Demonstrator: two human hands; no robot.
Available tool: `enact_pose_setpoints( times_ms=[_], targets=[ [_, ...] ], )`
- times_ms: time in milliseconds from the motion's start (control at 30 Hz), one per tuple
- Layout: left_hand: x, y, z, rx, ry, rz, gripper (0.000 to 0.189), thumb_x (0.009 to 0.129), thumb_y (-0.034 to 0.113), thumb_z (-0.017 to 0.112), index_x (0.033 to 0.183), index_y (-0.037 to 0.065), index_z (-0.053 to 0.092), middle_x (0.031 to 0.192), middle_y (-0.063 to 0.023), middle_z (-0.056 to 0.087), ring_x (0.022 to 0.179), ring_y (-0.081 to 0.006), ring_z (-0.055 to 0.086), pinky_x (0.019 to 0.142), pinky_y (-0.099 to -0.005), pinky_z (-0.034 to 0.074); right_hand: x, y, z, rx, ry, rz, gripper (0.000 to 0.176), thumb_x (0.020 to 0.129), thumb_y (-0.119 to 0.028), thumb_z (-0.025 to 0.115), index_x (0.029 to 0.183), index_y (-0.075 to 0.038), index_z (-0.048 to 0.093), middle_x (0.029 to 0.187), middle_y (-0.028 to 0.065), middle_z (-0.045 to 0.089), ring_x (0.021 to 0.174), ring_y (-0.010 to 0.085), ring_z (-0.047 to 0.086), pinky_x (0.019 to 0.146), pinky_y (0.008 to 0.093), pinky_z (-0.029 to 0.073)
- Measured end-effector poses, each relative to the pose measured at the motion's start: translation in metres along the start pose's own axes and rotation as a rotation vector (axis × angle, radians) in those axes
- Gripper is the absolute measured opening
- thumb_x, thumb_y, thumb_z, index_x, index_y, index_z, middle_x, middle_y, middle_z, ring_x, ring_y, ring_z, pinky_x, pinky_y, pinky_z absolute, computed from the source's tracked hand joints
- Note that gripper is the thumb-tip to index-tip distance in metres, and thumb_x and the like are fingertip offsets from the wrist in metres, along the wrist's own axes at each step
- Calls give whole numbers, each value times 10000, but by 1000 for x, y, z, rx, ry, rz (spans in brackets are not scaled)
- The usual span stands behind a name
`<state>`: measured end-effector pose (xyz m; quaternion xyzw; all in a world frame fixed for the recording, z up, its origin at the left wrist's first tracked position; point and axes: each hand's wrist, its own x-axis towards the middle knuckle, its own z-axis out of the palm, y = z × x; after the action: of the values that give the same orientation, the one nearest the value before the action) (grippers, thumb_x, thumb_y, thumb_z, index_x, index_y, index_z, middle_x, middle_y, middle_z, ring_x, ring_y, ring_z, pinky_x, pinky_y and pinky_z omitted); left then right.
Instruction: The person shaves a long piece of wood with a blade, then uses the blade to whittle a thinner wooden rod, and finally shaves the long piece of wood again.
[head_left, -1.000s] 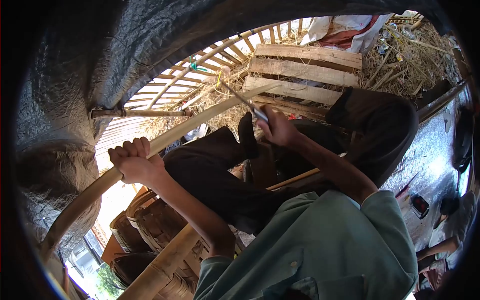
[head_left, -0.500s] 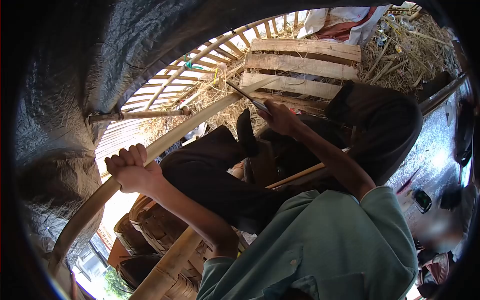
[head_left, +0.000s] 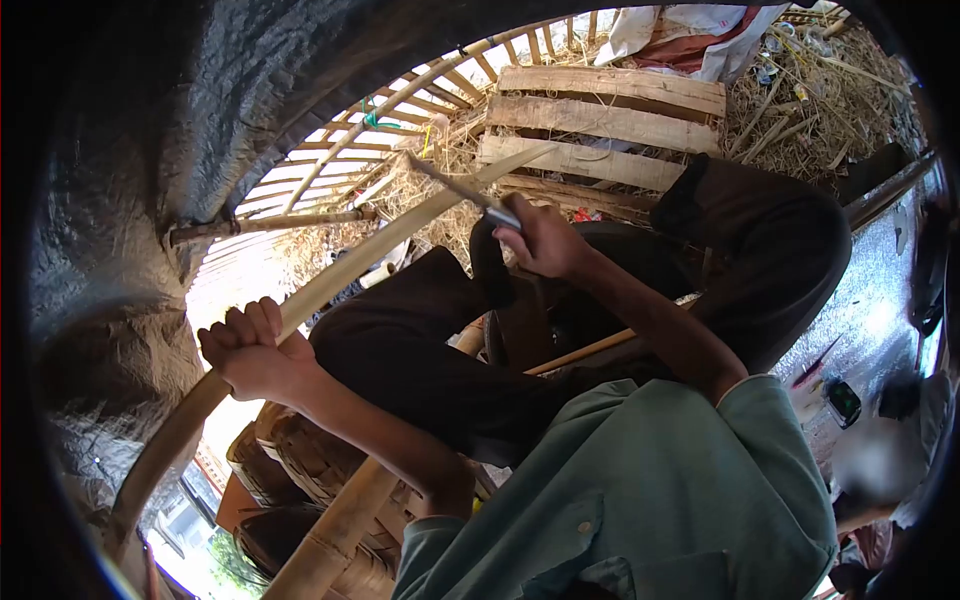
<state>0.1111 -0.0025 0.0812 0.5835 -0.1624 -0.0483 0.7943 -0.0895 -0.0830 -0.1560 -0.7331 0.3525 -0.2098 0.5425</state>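
Observation:
My left hand (head_left: 255, 350) is wrapped round a long, pale bamboo strip (head_left: 365, 255) at the lower left. The strip slants up to the right and narrows to a thin tip near the wooden slats. In my right hand (head_left: 545, 238) is the handle of a knife (head_left: 450, 182). Its blade points up and left and lies across the strip's upper part, a short way below the tip. Whether the edge touches the strip cannot be made out.
A slatted wooden crate (head_left: 600, 120) lies ahead, with straw and shavings (head_left: 820, 110) around it. Dark plastic sheeting (head_left: 120, 200) hangs at the left. Woven baskets (head_left: 300, 450) and a thick bamboo pole (head_left: 335, 530) are at the lower left. Another person (head_left: 885, 460) is at the right.
My right hand and the knife have moved slightly down and left along the strip. My left hand has shifted a little left and down with the strip.

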Motion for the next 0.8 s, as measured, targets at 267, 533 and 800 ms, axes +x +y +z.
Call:
enact_pose_setpoints(
  times_ms=[267,533,800],
  targets=[
    [1,-1,-6,86,-34,-2,401,907,165,308,531,171,167,475,16,111,395,-101,129,408,-251,198,-4,89,12,-27,135,234,354,920,-323,475,1066,-2,512,653,191,580,575,328,580,552,408,436],
    [-6,-1,10,172,130,32,404,925,187,284,542,175,157,476,18,116,408,-109,111,422,-261,232,4,39,25,22,-9,147,370,913,-363,472,923,6,462,618,235,563,616,422,583,558,485,432],
    [-10,-1,15,151,146,44,369,916,163,295,566,157,179,508,16,126,415,-106,146,417,-255,235,-3,-3,3,-69,-8,-29,312,909,-318,502,949,-12,456,550,186,525,513,376,558,490,448,418]
  ],
)
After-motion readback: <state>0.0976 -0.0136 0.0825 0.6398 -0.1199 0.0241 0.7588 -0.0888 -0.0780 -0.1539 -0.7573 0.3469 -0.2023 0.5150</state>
